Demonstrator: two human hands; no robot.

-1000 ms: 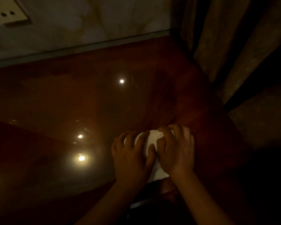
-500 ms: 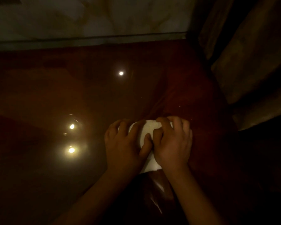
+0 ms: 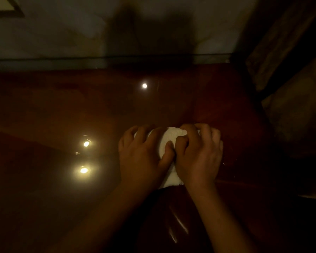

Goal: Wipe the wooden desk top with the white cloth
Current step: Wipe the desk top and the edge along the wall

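Note:
A folded white cloth (image 3: 169,141) lies flat on the glossy dark red wooden desk top (image 3: 62,110), right of centre. My left hand (image 3: 142,154) presses on its left part with fingers spread forward. My right hand (image 3: 199,154) lies on its right part, fingers curled over the far edge and thumb tucked against the left thumb. Only a strip of cloth shows between the hands and below the palms.
A pale wall (image 3: 80,30) rises behind the desk's back edge. Heavy curtains (image 3: 290,70) hang at the right, close to the desk's right side. Lamp reflections (image 3: 84,170) glow on the left of the surface. The room is dim.
Both hands and the cloth have slid a little away from me, toward the wall. The view has tilted, so the desk's back edge sits lower in the frame.

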